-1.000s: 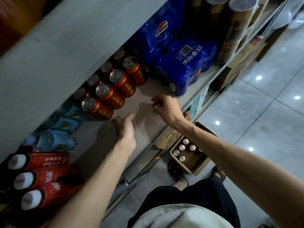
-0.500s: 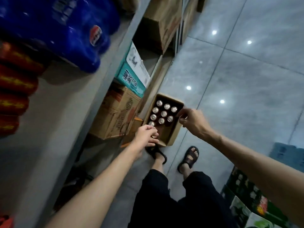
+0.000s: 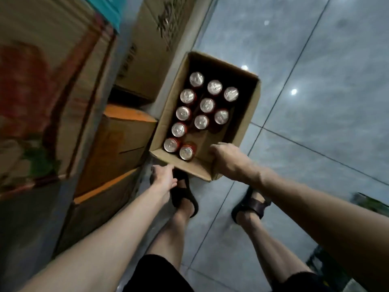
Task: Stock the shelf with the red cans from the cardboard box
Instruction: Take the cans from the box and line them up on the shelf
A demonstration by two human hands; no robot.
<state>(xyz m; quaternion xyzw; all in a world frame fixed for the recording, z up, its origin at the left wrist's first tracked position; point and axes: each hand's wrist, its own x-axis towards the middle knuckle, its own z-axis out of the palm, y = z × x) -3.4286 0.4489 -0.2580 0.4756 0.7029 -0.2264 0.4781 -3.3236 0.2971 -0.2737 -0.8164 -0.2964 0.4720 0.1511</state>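
A shop aisle (tiled floor (image 3: 315,98)), cartons (image 3: 117,148) stacked.

On my feed the floor (image 3: 315,60) is large glossy grey tiles cut by dark grout lines (image 3: 294,69), with small round light reflections (image 3: 293,91) dotted over its far part. Along the floor's left edge cartons are stacked: a big blurred one with red and green print (image 3: 42,91) nearest the lens, a plain brown one with dark lettering (image 3: 151,49) behind it, and two orange-edged ones (image 3: 124,140) low down. I see something teal (image 3: 113,9) at the top, too blurred to name.
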